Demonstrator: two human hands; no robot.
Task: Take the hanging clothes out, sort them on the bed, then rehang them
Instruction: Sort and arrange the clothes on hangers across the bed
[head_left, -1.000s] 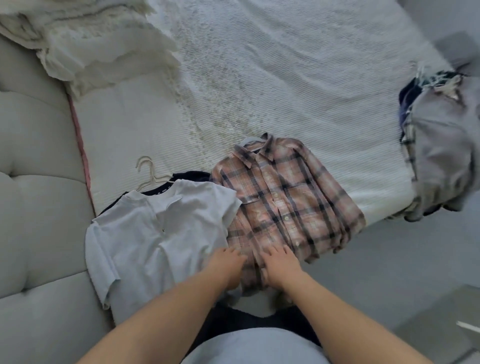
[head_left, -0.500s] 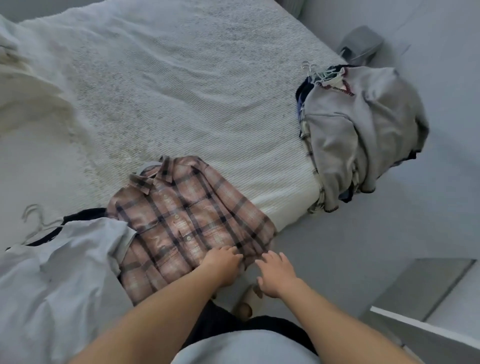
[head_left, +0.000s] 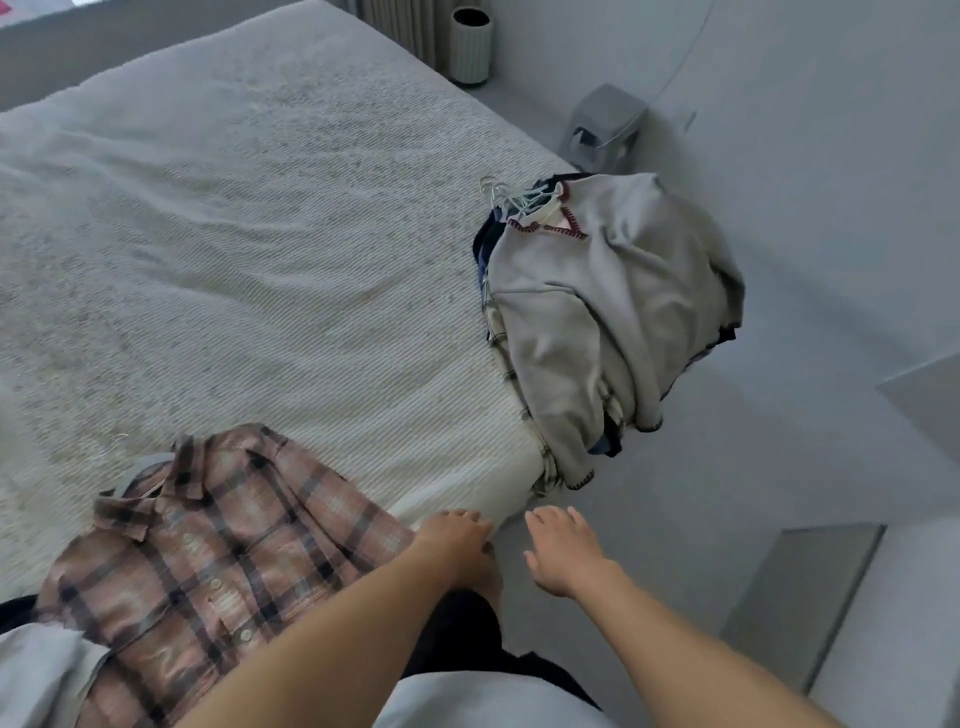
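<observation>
A pink plaid shirt (head_left: 218, 540) lies flat near the bed's front edge. A pale grey shirt (head_left: 36, 675) shows at the bottom left, partly cut off. On the bed's right corner sits a pile of clothes on hangers (head_left: 602, 322), topped by a grey sweater with dark red stitching; white hanger hooks (head_left: 506, 195) stick out at its top. My left hand (head_left: 454, 540) hovers at the bed edge beside the plaid shirt's right side, fingers relaxed, holding nothing. My right hand (head_left: 563, 551) is off the bed over the floor, fingers spread and empty.
The white textured bedspread (head_left: 260, 260) covers the bed. A grey floor runs to the right. A ribbed white bin (head_left: 470, 44) and a small grey device with a cord (head_left: 605, 130) stand by the far wall. A pale cabinet edge (head_left: 831, 623) is at the lower right.
Both hands have left the plaid shirt and moved right, toward the bed's edge. The view has swung right, bringing the hanger pile closer to centre.
</observation>
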